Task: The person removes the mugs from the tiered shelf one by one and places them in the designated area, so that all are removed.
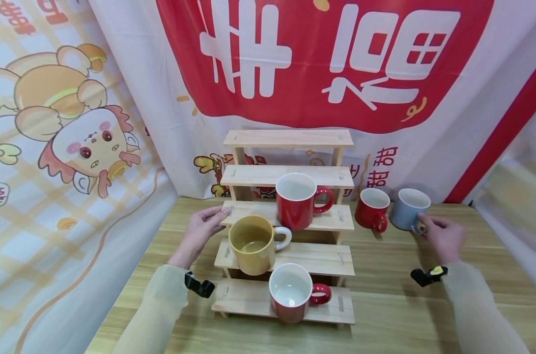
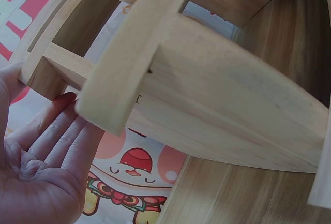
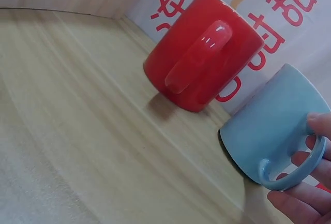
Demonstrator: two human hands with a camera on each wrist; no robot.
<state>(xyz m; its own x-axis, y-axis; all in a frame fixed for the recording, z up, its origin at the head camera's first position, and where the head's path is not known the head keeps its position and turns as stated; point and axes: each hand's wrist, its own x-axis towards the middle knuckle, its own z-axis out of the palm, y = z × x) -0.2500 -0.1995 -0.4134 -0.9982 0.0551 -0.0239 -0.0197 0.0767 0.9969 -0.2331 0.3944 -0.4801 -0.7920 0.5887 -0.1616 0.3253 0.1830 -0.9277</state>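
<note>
On the right, my right hand [image 1: 444, 237] holds the handle of a light blue mug [image 1: 407, 212], its fingers curled through and under the handle in the right wrist view. The mug stands near the cloth at the back of the table; whether its base is slightly raised I cannot tell. My left hand [image 1: 200, 233] grips the left end of the middle board of a stepped wooden rack [image 1: 325, 256], thumb on top and fingers below. The rack bears a red mug [image 1: 294, 209] on the middle step, a yellow mug [image 1: 252, 253] below it, and a white-lined, red-handled mug [image 1: 290, 297] on the lowest step.
A smaller red mug [image 1: 368, 211] stands on the wooden table [image 1: 382, 275] between the rack and the blue mug, its handle facing forward. Behind everything hangs a printed cloth [image 1: 170, 98]. Another patterned cloth [image 1: 130, 216] borders the table on the left.
</note>
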